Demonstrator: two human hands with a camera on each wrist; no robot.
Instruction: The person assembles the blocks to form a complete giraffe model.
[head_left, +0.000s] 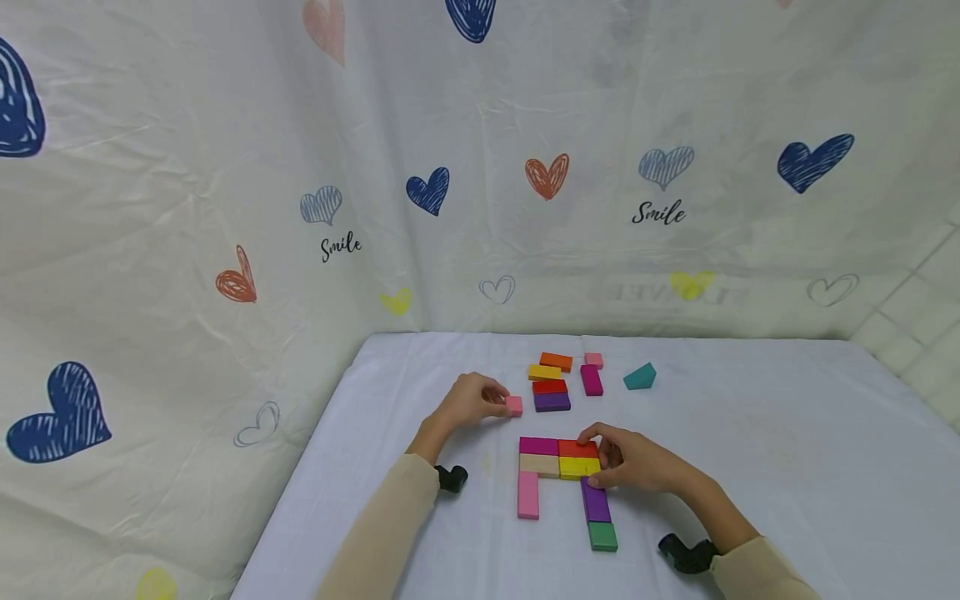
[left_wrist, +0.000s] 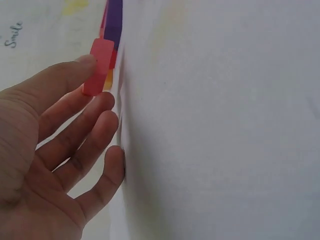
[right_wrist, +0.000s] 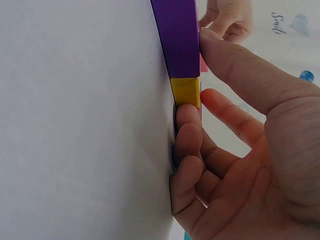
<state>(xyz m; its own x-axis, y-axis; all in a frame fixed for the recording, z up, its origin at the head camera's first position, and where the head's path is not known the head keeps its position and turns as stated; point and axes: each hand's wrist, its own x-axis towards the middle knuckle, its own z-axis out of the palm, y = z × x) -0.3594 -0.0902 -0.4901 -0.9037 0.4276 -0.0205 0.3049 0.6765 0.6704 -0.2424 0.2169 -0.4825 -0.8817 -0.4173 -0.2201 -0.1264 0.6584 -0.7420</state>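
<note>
My left hand [head_left: 472, 402] pinches a small pink block [head_left: 513, 406] between thumb and fingertips, left of a group of loose blocks. In the left wrist view the pink block [left_wrist: 99, 67] sits at the thumb tip, with the other fingers loosely bent. Lower right, my right hand [head_left: 641, 458] rests against an arrangement of flat blocks. Its index fingertip touches the red block [head_left: 577, 449], and its thumb lies at the top of the purple block [head_left: 596, 502], by the yellow block [head_left: 577, 468]. Beside these lie a magenta block [head_left: 538, 446], a beige block [head_left: 539, 466], a long pink block [head_left: 528, 496] and a green block [head_left: 603, 537].
Behind the arrangement lie an orange block [head_left: 556, 361], a yellow-orange block [head_left: 544, 372], another red block [head_left: 550, 387], another purple block [head_left: 552, 402], another magenta block [head_left: 591, 381] and a teal piece [head_left: 640, 377]. A white cloth [head_left: 787, 467] covers the table; a heart-printed curtain [head_left: 480, 242] hangs behind.
</note>
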